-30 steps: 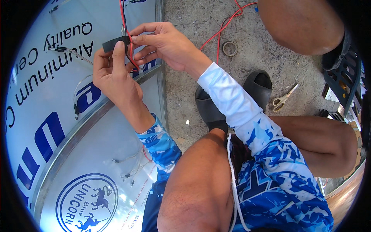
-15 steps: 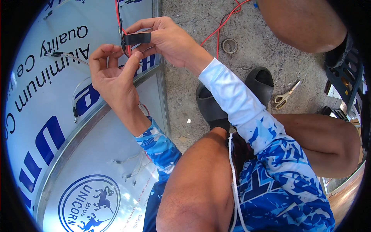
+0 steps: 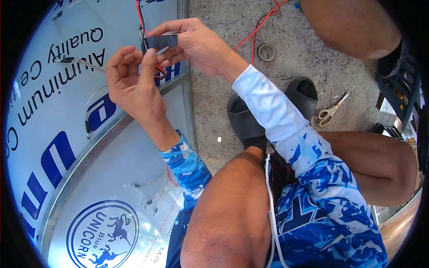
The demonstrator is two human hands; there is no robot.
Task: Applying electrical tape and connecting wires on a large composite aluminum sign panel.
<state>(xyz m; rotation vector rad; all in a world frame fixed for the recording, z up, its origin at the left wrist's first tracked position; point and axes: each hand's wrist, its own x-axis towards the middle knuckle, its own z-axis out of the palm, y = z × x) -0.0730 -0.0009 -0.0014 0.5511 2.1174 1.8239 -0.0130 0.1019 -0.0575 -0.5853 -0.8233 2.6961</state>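
Matt black tape [image 3: 161,41]; rough concrete floor [image 3: 308,58]

Long-sleeve sun shirt here, white fading into a splashy blue and white camo-style print. The right sleeve [image 3: 286,129] is plain white from the cuff up past the forearm, then the blue splatter takes over toward the shoulder. The left sleeve [image 3: 185,158] is blue patterned right down to the cuff, with light and dark blue patches. A thin white cord [image 3: 269,196] hangs down the front of the shirt. Both hands are bare, no gloves, and the knees are bare too. On the feet, 2 dark grey slide sandals [image 3: 272,111] with wide straps.
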